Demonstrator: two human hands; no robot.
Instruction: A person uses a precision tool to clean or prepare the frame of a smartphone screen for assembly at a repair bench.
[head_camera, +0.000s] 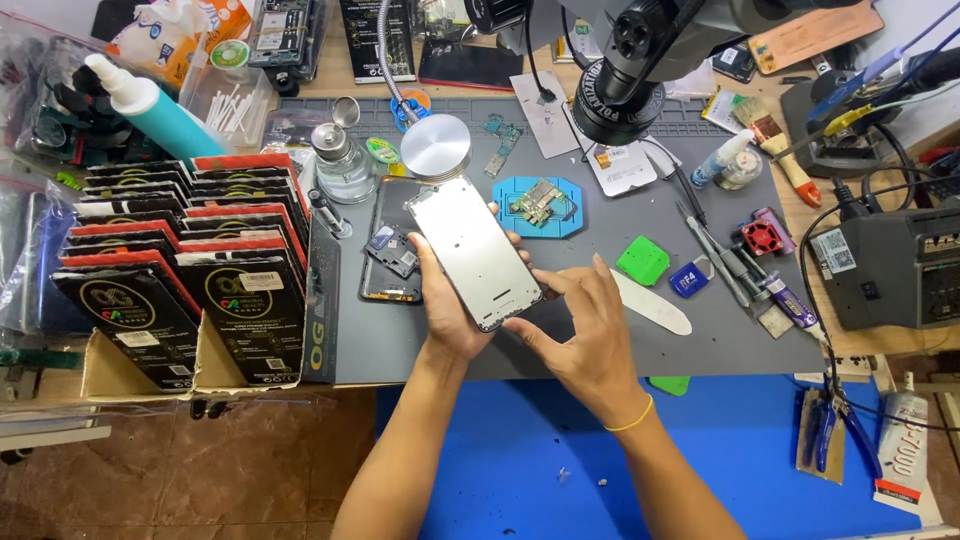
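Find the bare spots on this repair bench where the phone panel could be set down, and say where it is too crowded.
Free: grey mat right of the white pry tool, and blue surface beneath. Crowded: boxes at left, open phone beside the left hand, tools right of the right hand.

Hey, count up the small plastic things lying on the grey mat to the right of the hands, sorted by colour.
Green plastic pick, flat and roughly square: 1
Blue plastic tag with a metal ring: 1
White flat plastic pry tool, long and rounded: 1
Total: 3
The right hand lies nearest the white tool; the left hand holds a silvery phone frame.
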